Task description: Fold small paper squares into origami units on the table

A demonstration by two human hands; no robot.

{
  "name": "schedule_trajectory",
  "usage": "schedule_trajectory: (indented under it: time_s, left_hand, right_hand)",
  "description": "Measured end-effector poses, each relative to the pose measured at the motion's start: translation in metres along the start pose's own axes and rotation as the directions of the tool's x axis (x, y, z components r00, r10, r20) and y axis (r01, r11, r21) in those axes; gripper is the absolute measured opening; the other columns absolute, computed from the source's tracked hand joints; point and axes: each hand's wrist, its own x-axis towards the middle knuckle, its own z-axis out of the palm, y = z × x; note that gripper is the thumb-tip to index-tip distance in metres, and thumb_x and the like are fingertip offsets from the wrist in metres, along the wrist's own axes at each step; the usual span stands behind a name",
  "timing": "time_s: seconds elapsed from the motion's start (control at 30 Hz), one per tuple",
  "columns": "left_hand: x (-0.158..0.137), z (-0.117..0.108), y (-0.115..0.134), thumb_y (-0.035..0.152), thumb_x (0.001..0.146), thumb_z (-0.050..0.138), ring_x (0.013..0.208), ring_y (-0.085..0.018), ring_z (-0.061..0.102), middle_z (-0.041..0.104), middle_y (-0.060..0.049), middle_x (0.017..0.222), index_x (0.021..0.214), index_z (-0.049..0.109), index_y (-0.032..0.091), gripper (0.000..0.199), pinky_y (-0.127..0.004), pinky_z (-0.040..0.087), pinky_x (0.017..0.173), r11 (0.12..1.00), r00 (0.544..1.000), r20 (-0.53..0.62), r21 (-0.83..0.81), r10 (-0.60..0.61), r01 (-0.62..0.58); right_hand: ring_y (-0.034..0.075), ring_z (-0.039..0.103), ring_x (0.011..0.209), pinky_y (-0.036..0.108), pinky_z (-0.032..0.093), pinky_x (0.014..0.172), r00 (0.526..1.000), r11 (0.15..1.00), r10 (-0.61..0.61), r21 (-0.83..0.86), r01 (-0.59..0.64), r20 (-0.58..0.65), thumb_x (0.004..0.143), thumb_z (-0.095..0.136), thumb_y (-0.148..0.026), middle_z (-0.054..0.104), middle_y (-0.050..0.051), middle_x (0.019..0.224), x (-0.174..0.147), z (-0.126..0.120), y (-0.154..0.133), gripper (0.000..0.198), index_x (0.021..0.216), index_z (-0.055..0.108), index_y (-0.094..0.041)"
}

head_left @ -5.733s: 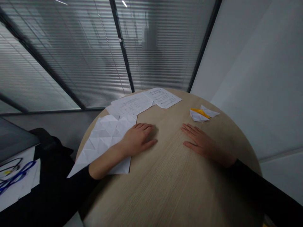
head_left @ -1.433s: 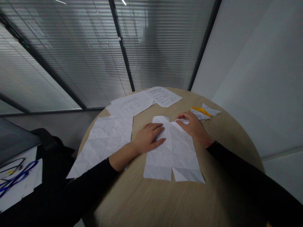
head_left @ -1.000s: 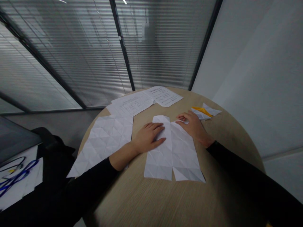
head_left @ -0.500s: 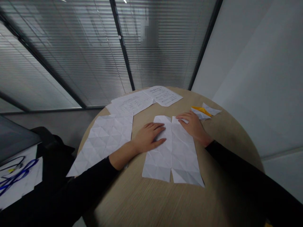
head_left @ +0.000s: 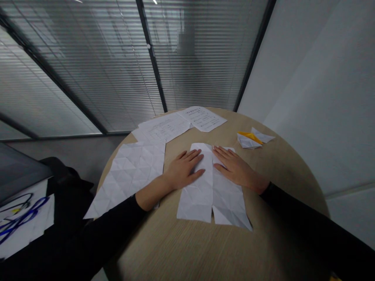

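A white sheet of paper (head_left: pixel 197 203), marked with crossing creases, lies in front of me on the round wooden table. Down its middle runs a straight line, with short slits at the near and far ends. My left hand (head_left: pixel 184 169) rests flat on the sheet's left half, fingers stretched out. On the upper right half my right hand (head_left: pixel 233 166) lies flat too, its fingertips close to the middle line. The sheet's near right corner bends up slightly. Neither hand grips anything.
Another creased white sheet (head_left: pixel 133 166) lies to the left, touching printed papers (head_left: pixel 175 123) at the table's far side. A folded white and yellow paper piece (head_left: pixel 250 139) sits at the right. Blue cords (head_left: pixel 25 218) lie on papers at far left. A blind-covered glass wall (head_left: pixel 117 70) stands behind.
My right hand has moved from the sheet's far right edge inward to the middle line and now lies flatter. My left hand has stayed in place.
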Motion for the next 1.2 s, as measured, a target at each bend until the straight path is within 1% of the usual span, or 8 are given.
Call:
schedule_trajectory:
  time_s: [0.37, 0.6, 0.7, 0.8, 0.97, 1.07, 1.13, 1.2]
  left_hand:
    - [0.001, 0.005, -0.002, 0.071, 0.119, 0.045, 0.177, -0.041, 0.045, 0.046, -0.019, 0.189, 0.177, 0.051, 0.021, 0.078, -0.068, 0.031, 0.145, 0.994, 0.995, -0.008, 0.044, -0.096, 0.097]
    - [0.0, 0.002, -0.001, 0.067, 0.118, 0.05, 0.175, -0.045, 0.047, 0.052, -0.021, 0.185, 0.173, 0.057, 0.021, 0.072, -0.072, 0.035, 0.143, 0.978, 0.977, -0.092, 0.072, -0.191, 0.198]
    - [0.0, 0.003, -0.004, 0.065, 0.118, 0.051, 0.174, -0.046, 0.048, 0.052, -0.021, 0.185, 0.172, 0.057, 0.02, 0.071, -0.073, 0.035, 0.142, 0.968, 0.967, -0.108, 0.08, -0.23, 0.239]
    - [0.0, 0.007, -0.008, 0.066, 0.117, 0.053, 0.173, -0.046, 0.049, 0.054, -0.019, 0.184, 0.172, 0.058, 0.023, 0.07, -0.074, 0.036, 0.142, 0.966, 0.961, -0.137, 0.064, -0.239, 0.25]
    - [0.001, -0.001, -0.009, 0.067, 0.117, 0.053, 0.173, -0.049, 0.048, 0.053, -0.024, 0.183, 0.168, 0.062, 0.017, 0.072, -0.077, 0.034, 0.141, 0.979, 0.968, -0.144, -0.005, -0.204, 0.206]
    - [0.001, -0.019, -0.007, 0.063, 0.118, 0.052, 0.17, -0.041, 0.054, 0.055, -0.019, 0.184, 0.169, 0.062, 0.023, 0.065, -0.068, 0.041, 0.141, 0.975, 0.99, -0.11, -0.191, 0.092, -0.111]
    - [0.001, -0.031, -0.005, 0.07, 0.114, 0.057, 0.163, -0.039, 0.062, 0.061, -0.015, 0.179, 0.173, 0.059, 0.029, 0.072, -0.063, 0.045, 0.139, 0.894, 0.947, -0.108, -0.314, 0.302, -0.321]
    - [0.0, -0.037, -0.003, 0.086, 0.101, 0.071, 0.157, -0.042, 0.067, 0.067, -0.015, 0.173, 0.176, 0.056, 0.031, 0.094, -0.063, 0.045, 0.139, 0.849, 0.91, -0.116, -0.328, 0.398, -0.413]
  right_hand:
    - [0.037, 0.043, 0.178, 0.069, 0.037, 0.145, 0.989, 0.986, -0.096, 0.145, 0.078, 0.117, 0.117, 0.068, -0.05, 0.047, 0.009, 0.191, -0.041, -0.021, -0.024, 0.074, 0.185, 0.045, -0.036]
    - [0.044, 0.047, 0.175, 0.066, 0.031, 0.148, 0.958, 0.942, -0.225, 0.29, 0.168, 0.176, 0.081, 0.099, -0.082, 0.044, 0.013, 0.192, -0.064, -0.039, -0.021, 0.132, 0.188, 0.039, -0.035]
    - [0.046, 0.047, 0.174, 0.068, 0.029, 0.148, 0.953, 0.94, -0.24, 0.29, 0.181, 0.184, 0.075, 0.102, -0.082, 0.044, 0.016, 0.191, -0.072, -0.045, -0.022, 0.141, 0.189, 0.037, -0.032]
    - [0.045, 0.053, 0.171, 0.069, 0.036, 0.146, 0.961, 0.945, -0.218, 0.281, 0.165, 0.168, 0.083, 0.101, -0.066, 0.051, 0.014, 0.187, -0.077, -0.049, -0.022, 0.119, 0.185, 0.047, -0.033]
    - [0.036, 0.076, 0.149, 0.067, 0.055, 0.134, 0.982, 0.952, -0.184, 0.257, 0.168, 0.041, 0.103, 0.079, -0.029, 0.079, 0.003, 0.161, -0.08, -0.049, -0.013, 0.051, 0.152, 0.081, -0.042]
    - [0.033, 0.088, 0.126, 0.064, 0.067, 0.121, 0.985, 0.968, -0.089, 0.221, 0.121, -0.151, 0.108, 0.071, -0.026, 0.091, 0.001, 0.136, -0.077, -0.048, -0.006, 0.034, 0.134, 0.088, -0.041]
    - [0.034, 0.091, 0.111, 0.06, 0.074, 0.107, 0.951, 0.978, 0.039, 0.205, 0.026, -0.306, 0.111, 0.072, -0.034, 0.094, 0.005, 0.12, -0.074, -0.049, -0.003, 0.023, 0.123, 0.09, -0.038]
    - [0.035, 0.091, 0.098, 0.056, 0.077, 0.094, 0.889, 0.973, 0.165, 0.218, -0.076, -0.428, 0.11, 0.074, -0.045, 0.094, 0.007, 0.11, -0.07, -0.052, -0.002, 0.02, 0.114, 0.091, -0.034]
